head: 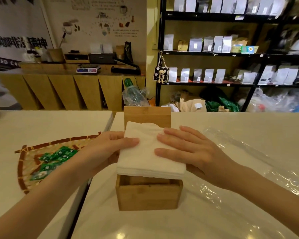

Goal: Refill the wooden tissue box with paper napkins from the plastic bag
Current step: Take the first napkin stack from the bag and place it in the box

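The wooden tissue box (146, 197) stands open on the white table, its lid (147, 117) raised upright at the back. A stack of white paper napkins (145, 157) lies tilted over the box's opening, its near edge above the front rim. My left hand (109, 147) grips the stack's left side, thumb on top. My right hand (188, 150) lies on top of the stack at its right side, fingers spread flat. The clear plastic bag (245, 163) lies flattened on the table to the right.
A woven bamboo tray (27, 163) with several green packets (55, 157) sits left of the box. A dark gap (86, 185) divides two white table tops. Shelves of pouches and a wooden counter stand behind.
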`<state>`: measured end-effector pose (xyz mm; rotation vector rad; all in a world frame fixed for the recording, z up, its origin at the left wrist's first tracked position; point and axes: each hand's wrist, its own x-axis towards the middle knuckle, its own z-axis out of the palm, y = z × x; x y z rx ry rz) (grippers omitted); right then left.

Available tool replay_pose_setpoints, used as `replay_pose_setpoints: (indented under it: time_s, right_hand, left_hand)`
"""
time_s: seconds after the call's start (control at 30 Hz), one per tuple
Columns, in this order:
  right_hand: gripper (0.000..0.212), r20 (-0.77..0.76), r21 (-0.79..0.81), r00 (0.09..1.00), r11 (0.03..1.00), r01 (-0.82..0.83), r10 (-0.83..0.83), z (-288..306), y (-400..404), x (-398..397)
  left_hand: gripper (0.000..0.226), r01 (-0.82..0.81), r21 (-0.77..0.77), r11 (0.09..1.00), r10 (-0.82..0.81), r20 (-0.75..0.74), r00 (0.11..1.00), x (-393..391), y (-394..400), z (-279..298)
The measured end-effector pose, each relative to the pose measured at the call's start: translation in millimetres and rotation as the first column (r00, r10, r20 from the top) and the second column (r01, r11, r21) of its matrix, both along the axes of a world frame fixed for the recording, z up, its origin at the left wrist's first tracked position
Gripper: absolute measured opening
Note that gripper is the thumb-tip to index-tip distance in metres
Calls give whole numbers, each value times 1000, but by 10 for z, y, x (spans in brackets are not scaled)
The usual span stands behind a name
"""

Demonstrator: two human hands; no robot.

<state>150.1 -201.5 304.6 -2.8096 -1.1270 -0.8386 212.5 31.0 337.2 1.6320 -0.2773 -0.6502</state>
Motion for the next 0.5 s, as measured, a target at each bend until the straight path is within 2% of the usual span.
replay_pose_setpoints:
  time_s: [0.03, 0.1, 0.13, 0.17, 0.2, 0.23, 0.3, 0.37, 0.4, 0.43, 0.5]
  right_hand:
    - [42, -41, 54, 999, 998, 11, -9, -16, 5, 3]
    - [57, -233, 313, 972, 947, 76, -1, 2, 59, -32]
    - [64, -362, 489, 931, 859, 150, 44, 31, 100, -63]
    - [69, -458, 656, 880, 716, 238, 128, 58, 129, -85]
    - [74, -516, 771, 827, 541, 335, 222, 94, 154, -99]
    - [76, -551, 817, 775, 389, 425, 311, 127, 162, -107]
    - [58, -579, 799, 641, 194, 570, 503, 195, 169, -93]
    - [39, -556, 706, 483, 79, 704, 676, 235, 187, -68]
    - [37, -531, 638, 412, 30, 769, 740, 248, 204, -58]
    - [40, -504, 572, 349, 2, 820, 790, 263, 224, -53]
    - [51, -498, 515, 281, 19, 857, 820, 277, 238, -31]
  left_hand:
    - [35, -1, 10, 1000, 1, 0, 1000, 5, 23, -8]
    - [37, -5, -18, 1000, 5, -10, 1000, 6, 57, -23]
    - [37, -9, -41, 999, 8, -21, 1000, 4, 66, -24]
    - [34, -14, -66, 998, 12, -38, 999, 2, 77, -27]
    - [30, -17, -93, 996, 12, -57, 998, -7, 85, -22]
    - [26, -14, -118, 993, 5, -75, 997, -16, 96, -17]
    - [21, -2, -159, 987, -14, -97, 995, -30, 106, -9]
    - [20, 10, -182, 983, -28, -99, 995, -37, 116, -21]
    - [22, 8, -188, 982, -28, -102, 994, -39, 113, -24]
    - [24, 2, -181, 983, -21, -103, 994, -35, 115, -33]
    - [30, -4, -139, 990, -11, -106, 994, -42, 104, -37]
